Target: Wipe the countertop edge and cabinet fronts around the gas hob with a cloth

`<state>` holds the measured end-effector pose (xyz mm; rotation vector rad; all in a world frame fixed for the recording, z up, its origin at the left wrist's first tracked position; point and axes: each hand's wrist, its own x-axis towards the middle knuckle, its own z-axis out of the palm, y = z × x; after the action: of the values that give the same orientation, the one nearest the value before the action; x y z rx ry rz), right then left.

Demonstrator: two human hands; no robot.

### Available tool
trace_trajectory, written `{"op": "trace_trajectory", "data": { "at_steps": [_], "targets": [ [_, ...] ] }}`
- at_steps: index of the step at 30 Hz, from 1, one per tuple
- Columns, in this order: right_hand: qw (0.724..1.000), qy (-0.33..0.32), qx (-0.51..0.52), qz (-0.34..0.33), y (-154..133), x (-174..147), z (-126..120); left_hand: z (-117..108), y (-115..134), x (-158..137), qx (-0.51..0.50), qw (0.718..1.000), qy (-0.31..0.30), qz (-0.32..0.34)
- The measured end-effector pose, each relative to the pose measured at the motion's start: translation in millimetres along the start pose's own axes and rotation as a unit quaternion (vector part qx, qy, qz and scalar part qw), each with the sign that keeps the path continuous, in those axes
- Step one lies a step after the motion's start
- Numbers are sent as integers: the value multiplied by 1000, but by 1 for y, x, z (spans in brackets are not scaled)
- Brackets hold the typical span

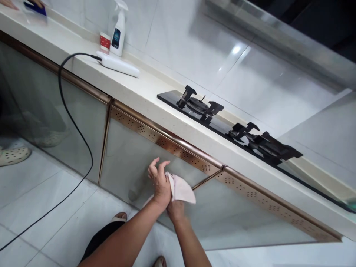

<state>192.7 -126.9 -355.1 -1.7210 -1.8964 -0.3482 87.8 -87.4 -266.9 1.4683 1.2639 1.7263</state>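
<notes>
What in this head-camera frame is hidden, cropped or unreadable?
- Right hand: mostly hidden behind the left hand and the pink cloth; its grip is unclear.
- Spray bottle: label too small to read.
- Another person's hand: cut off by the top edge.
- Black cable: its end leaves the left edge.
</notes>
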Motion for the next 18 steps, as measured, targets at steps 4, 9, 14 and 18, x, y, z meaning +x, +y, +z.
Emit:
{"op": "trace_trajectory", "data": {
  "at_steps": [4,9,14,18],
  "targets": [
    [992,-37,94,74,5,-47,-10,0,7,-14,11,1000,-11,23],
    [919,24,266,290,1,-34,-50,-30,16,-37,1,994,-39,105],
    [836,134,358,393,-3,-2,-83,-67,20,-73,-48,963,-160,213],
    [806,128,492,304,-29,18,-105,-70,17,-70,-52,970,-225,78]
  ]
}}
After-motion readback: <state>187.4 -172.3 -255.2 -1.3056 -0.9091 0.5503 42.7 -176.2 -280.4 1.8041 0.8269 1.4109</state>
